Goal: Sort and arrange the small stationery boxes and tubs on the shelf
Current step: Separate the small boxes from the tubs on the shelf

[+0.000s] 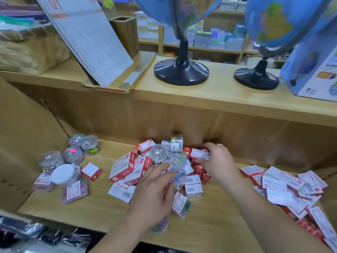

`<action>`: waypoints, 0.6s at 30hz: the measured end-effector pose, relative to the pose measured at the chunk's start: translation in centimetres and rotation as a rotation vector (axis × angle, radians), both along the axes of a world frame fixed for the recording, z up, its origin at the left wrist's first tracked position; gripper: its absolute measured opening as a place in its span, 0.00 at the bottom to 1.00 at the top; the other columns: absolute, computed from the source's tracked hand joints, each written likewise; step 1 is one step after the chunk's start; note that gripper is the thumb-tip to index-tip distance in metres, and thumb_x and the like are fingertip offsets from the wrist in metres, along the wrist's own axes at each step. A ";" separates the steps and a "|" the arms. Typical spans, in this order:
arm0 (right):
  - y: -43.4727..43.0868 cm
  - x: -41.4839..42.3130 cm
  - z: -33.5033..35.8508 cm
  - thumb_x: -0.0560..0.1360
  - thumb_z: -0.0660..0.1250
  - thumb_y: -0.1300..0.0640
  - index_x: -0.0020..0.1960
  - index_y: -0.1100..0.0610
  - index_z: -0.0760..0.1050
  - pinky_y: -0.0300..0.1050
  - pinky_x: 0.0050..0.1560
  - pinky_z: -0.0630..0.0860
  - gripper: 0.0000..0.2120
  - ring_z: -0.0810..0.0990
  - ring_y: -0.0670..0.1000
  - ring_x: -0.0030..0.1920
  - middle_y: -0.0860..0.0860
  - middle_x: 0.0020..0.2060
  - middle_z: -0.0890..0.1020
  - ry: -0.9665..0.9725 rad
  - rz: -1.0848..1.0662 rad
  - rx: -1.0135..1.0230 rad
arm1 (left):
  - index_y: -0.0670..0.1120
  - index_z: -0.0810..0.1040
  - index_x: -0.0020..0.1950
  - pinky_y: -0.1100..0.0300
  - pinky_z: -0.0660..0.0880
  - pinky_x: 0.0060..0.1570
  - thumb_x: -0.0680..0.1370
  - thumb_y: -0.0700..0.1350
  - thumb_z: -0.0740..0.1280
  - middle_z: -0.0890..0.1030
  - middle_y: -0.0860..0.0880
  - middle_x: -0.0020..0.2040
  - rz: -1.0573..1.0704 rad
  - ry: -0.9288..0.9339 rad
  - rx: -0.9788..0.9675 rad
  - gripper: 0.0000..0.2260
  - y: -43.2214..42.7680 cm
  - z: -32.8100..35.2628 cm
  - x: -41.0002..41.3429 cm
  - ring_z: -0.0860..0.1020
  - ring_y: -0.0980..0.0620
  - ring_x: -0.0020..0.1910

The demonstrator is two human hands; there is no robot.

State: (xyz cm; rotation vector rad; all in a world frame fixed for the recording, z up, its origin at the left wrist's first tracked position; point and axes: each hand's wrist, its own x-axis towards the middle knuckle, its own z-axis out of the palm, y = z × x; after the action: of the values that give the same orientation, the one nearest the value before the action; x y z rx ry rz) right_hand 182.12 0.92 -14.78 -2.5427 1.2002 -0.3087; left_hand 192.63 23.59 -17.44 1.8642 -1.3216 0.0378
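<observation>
A heap of small red-and-white boxes (127,167) lies mid-shelf, with clear tubs of clips (158,155) on top of it. My right hand (218,161) pinches one red-and-white box (198,153) at the back of the heap, fingers above and thumb below. My left hand (155,194) reaches into the heap, its thumb and fingers closing around a clear tub of coloured clips (178,175); motion blur softens this. Another tub (160,225) lies under my left wrist. Several clear tubs (73,155) and a white-lidded tub (63,174) stand grouped at the left.
More red-and-white boxes (291,189) are spread at the right of the wooden shelf (91,207). On the ledge above stand two globes (181,70) (257,77), a desk calendar (87,33) and a blue carton (313,66). Cardboard (21,134) walls the left side.
</observation>
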 end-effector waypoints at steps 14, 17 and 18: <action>0.4 -6.2 2.0 0.65 0.81 0.46 0.49 0.50 0.78 0.47 0.51 0.71 0.19 0.72 0.49 0.52 0.45 0.47 0.75 -0.273 -0.123 0.021 | 0.50 0.81 0.60 0.57 0.77 0.57 0.77 0.46 0.68 0.79 0.51 0.63 -0.123 -0.087 0.071 0.12 -2.6 1.6 -1.3 0.77 0.49 0.62; -0.1 -10.3 2.4 0.66 0.80 0.44 0.48 0.49 0.79 0.48 0.47 0.74 0.16 0.77 0.49 0.49 0.44 0.44 0.77 -0.275 -0.210 0.064 | 0.51 0.82 0.59 0.56 0.78 0.56 0.76 0.50 0.65 0.80 0.53 0.59 -0.137 -0.109 0.179 0.13 -4.8 2.0 -2.0 0.77 0.50 0.59; -0.4 -11.8 2.6 0.67 0.79 0.43 0.48 0.49 0.79 0.47 0.46 0.73 0.16 0.78 0.50 0.49 0.44 0.44 0.78 -0.234 -0.235 0.052 | 0.51 0.82 0.58 0.55 0.78 0.55 0.76 0.52 0.64 0.80 0.54 0.57 -0.141 -0.122 0.222 0.13 -6.0 2.0 -2.3 0.77 0.50 0.59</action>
State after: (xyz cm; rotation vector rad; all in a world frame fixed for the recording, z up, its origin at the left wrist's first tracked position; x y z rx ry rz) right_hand 170.35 0.56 -12.20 -2.2486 1.3923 -0.6032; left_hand 190.32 17.57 -15.40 1.9721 -1.5940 -0.0723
